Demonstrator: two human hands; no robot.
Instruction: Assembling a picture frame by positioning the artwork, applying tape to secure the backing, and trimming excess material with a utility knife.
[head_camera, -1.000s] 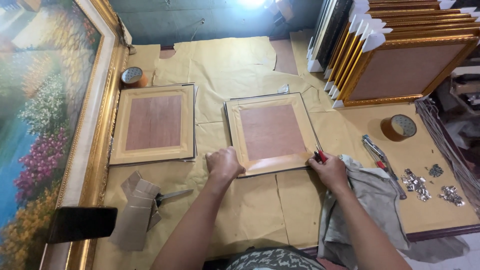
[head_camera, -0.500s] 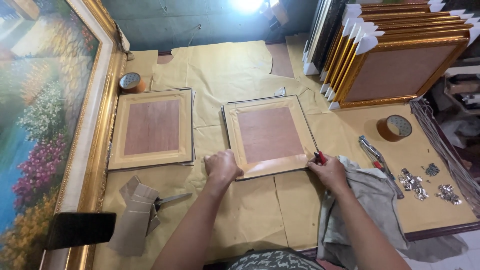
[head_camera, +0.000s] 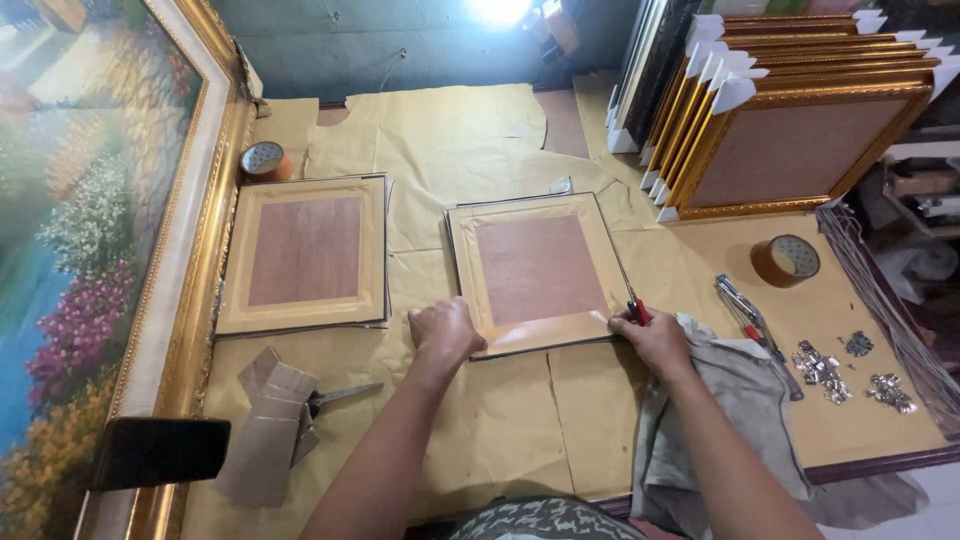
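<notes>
A picture frame (head_camera: 538, 270) lies face down on the paper-covered table, its brown backing board edged with tan tape. My left hand (head_camera: 445, 332) is a closed fist pressing on the frame's near left corner. My right hand (head_camera: 652, 338) rests at the near right corner and grips a small red-handled cutter (head_camera: 636, 309) against the frame's right edge. A second, similar frame (head_camera: 308, 252) lies face down to the left, untouched.
A large gilt-framed landscape painting (head_camera: 110, 220) leans along the left. Stacked gold frames (head_camera: 790, 110) stand at the back right. Tape rolls (head_camera: 786, 260) (head_camera: 264, 160), pliers (head_camera: 752, 318), metal clips (head_camera: 820, 366), a grey cloth (head_camera: 730, 410), scissors under cardboard (head_camera: 290, 410) and a black phone (head_camera: 158, 452) lie around.
Both hands stay at the frame's near corners. The view has shifted slightly; the right hand sits a little closer to the frame's right edge.
</notes>
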